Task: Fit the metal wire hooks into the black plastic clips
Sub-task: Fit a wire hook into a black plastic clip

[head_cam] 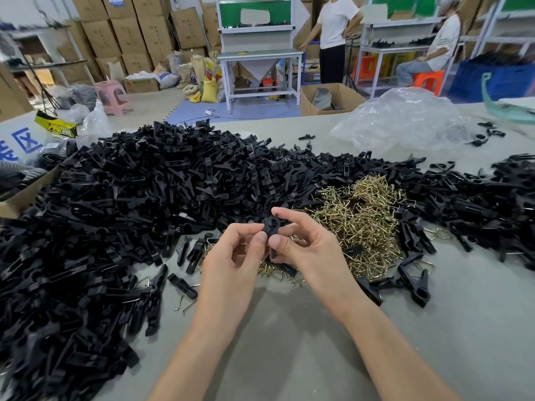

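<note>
Hands, left hand and right hand, pinch one black clip together, near the brass wire hooks.

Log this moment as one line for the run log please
stage: fitting | left hand and right hand: both pinching one black clip | wire hooks: piled behind | hook in clip: cannot tell

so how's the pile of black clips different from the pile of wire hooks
The black clips are matte black plastic; the wire hooks are shiny brass-coloured metal. The clip pile is far bigger, spreading across the table on both sides, while the hook pile is a compact patch in the middle, ringed by clips. The clips are chunky and long, the hooks thin bent wire. Both lie loose and tangled.
</note>
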The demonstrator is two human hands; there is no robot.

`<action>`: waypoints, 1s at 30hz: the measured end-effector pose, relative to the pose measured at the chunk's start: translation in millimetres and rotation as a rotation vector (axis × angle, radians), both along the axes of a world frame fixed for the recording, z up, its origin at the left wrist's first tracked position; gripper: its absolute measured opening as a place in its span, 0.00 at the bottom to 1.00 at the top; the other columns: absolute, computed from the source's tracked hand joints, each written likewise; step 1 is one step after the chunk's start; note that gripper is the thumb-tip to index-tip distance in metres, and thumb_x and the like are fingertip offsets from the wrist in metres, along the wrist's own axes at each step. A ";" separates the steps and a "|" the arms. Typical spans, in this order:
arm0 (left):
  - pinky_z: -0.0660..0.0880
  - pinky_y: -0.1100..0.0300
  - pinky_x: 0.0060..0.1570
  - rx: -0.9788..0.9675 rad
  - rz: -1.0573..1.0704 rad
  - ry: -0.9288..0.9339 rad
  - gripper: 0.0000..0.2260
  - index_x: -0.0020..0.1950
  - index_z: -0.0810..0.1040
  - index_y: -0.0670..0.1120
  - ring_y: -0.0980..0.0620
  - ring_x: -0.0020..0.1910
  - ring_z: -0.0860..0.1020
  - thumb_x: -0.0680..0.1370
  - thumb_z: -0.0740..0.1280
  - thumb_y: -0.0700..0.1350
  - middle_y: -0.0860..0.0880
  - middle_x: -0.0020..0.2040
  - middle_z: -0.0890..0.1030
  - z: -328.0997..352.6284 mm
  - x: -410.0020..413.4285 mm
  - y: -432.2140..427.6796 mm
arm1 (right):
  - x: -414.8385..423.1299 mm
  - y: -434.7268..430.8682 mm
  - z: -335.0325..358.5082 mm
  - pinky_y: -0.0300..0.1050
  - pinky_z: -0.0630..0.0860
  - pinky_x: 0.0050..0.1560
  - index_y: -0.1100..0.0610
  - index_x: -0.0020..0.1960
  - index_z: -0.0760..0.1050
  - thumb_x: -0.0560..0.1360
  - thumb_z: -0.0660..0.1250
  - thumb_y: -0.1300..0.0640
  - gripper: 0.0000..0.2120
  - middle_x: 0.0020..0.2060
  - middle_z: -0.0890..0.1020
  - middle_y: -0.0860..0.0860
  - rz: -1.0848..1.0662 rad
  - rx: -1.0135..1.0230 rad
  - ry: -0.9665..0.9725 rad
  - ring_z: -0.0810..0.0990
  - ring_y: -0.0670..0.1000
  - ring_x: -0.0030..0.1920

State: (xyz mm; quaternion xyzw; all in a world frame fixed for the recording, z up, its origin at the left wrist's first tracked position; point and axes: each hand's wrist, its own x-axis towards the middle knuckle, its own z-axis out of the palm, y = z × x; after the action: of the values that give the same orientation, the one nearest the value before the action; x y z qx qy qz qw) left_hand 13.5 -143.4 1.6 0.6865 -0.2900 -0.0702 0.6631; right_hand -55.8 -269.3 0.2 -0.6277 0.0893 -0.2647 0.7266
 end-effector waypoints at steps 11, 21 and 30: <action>0.75 0.66 0.43 0.133 0.043 -0.072 0.07 0.59 0.78 0.60 0.58 0.43 0.80 0.82 0.63 0.51 0.57 0.46 0.83 -3.7 3.8 1.9 | -1.1 -8.2 2.4 0.42 0.83 0.45 0.54 0.51 0.81 0.69 0.74 0.55 0.11 0.45 0.83 0.49 -0.019 0.101 -0.043 0.84 0.48 0.45; 0.68 0.55 0.61 0.868 0.038 -0.663 0.17 0.68 0.76 0.52 0.51 0.60 0.71 0.82 0.61 0.56 0.53 0.59 0.74 -18.2 10.7 7.4 | -5.8 -23.0 7.5 0.40 0.82 0.44 0.57 0.55 0.78 0.68 0.73 0.54 0.17 0.43 0.77 0.53 -0.233 0.395 -0.148 0.82 0.47 0.39; 0.62 0.75 0.53 0.662 0.032 -0.495 0.12 0.65 0.79 0.48 0.57 0.57 0.74 0.83 0.64 0.42 0.56 0.57 0.77 -18.1 25.4 10.2 | -6.3 -20.6 10.8 0.40 0.82 0.43 0.56 0.55 0.78 0.67 0.73 0.54 0.17 0.44 0.76 0.52 -0.242 0.388 -0.122 0.82 0.46 0.38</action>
State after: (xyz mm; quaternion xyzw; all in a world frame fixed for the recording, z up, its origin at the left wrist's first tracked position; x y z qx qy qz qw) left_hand 38.9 -133.2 -16.5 0.8633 -0.3917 0.0178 0.3177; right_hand -62.1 -289.9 11.0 -0.4438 0.1689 -0.3651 0.8007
